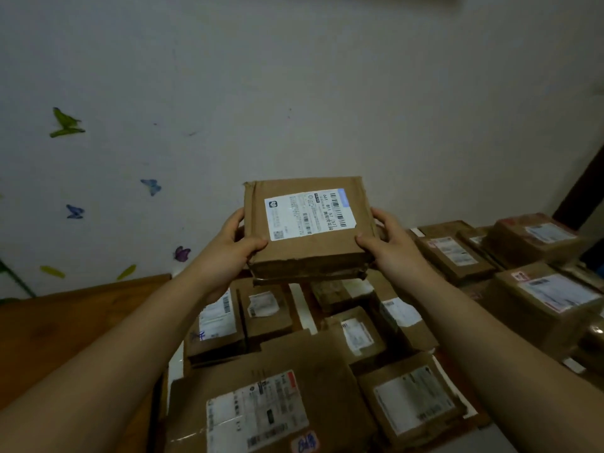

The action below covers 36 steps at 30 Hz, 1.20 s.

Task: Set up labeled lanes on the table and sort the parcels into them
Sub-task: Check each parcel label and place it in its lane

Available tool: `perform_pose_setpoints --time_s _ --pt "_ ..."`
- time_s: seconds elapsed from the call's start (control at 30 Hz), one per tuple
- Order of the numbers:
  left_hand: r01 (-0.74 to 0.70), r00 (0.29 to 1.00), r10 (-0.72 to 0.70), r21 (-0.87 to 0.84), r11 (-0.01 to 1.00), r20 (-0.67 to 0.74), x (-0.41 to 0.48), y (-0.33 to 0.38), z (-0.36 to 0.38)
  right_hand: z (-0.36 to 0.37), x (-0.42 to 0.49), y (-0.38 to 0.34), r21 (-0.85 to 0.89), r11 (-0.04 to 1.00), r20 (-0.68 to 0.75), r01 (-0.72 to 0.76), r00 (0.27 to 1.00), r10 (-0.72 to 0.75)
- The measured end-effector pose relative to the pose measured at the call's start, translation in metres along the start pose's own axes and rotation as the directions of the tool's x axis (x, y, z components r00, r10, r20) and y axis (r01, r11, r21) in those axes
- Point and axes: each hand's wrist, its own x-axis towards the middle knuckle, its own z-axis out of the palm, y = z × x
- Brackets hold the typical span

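Across the lower and right frame, a crowd of cardboard parcels (281, 400) covers the desk (65, 325), unsorted by my reading; no lane labels are visible, so most work seems left; at centre, a labelled box (309, 228) is raised, left hand (228, 246) and right hand (390, 245) fingers clasping its sides.

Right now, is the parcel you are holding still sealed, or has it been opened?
Apparently sealed: the held parcel shows closed flaps, though its front edge is crumpled. Left hand and right hand grip its sides.
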Motion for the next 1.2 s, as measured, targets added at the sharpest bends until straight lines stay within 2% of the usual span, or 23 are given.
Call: perform_pose_setpoints --time_s 0.13,0.4,0.6,0.77,0.9,1.0,1.2 --pt "0.087 0.995 -0.087 0.006 0.996 -0.056 0.006 -0.01 0.028 -0.02 0.021 0.021 0.015 0.999 0.049 -0.044 0.998 0.043" --pt "0.243 0.967 -0.239 0.048 0.969 -0.086 0.028 -0.018 0.142 -0.105 0.038 0.068 -0.037 0.987 0.009 -0.155 0.988 0.155" --pt "0.356 0.928 -0.342 0.079 0.931 -0.147 0.015 -0.044 0.197 -0.135 0.021 0.103 -0.22 0.955 0.088 -0.201 0.971 0.224" --pt "0.363 0.925 -0.344 0.107 0.926 -0.16 -0.012 -0.051 0.219 -0.146 -0.014 0.116 -0.314 0.929 0.099 -0.195 0.967 0.236" --pt "0.325 0.941 -0.303 0.149 0.934 -0.153 -0.041 -0.058 0.238 -0.158 -0.045 0.123 -0.262 0.94 0.058 -0.218 0.969 0.241" --pt "0.326 0.943 -0.308 0.157 0.932 -0.129 -0.061 -0.066 0.25 -0.166 -0.062 0.129 -0.22 0.951 0.082 -0.219 0.967 0.242" --pt "0.27 0.959 -0.244 0.208 0.94 -0.144 -0.099 -0.079 0.266 -0.175 -0.09 0.161 -0.234 0.972 0.24 -0.038 0.966 0.096"
